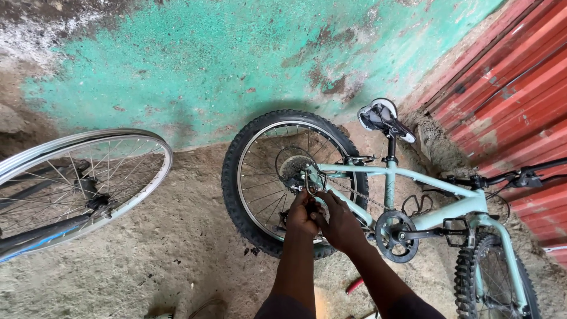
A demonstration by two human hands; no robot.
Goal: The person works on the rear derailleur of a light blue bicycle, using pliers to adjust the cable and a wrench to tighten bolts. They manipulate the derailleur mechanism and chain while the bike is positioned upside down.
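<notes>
A pale green bicycle stands upright on a dirt floor, seen from above. Its rear wheel has a knobby black tyre and a sprocket cluster at the hub. My left hand and my right hand are side by side at the rear axle, just below the sprockets. Both have their fingers curled around the rear derailleur and the chain there. What the fingers pinch is hidden by the hands themselves.
A second bicycle's bare-rimmed wheel lies at the left. A flaking green wall stands behind, and a red corrugated metal sheet at the right. The saddle, crank and pedal, front wheel and a red-handled tool are nearby.
</notes>
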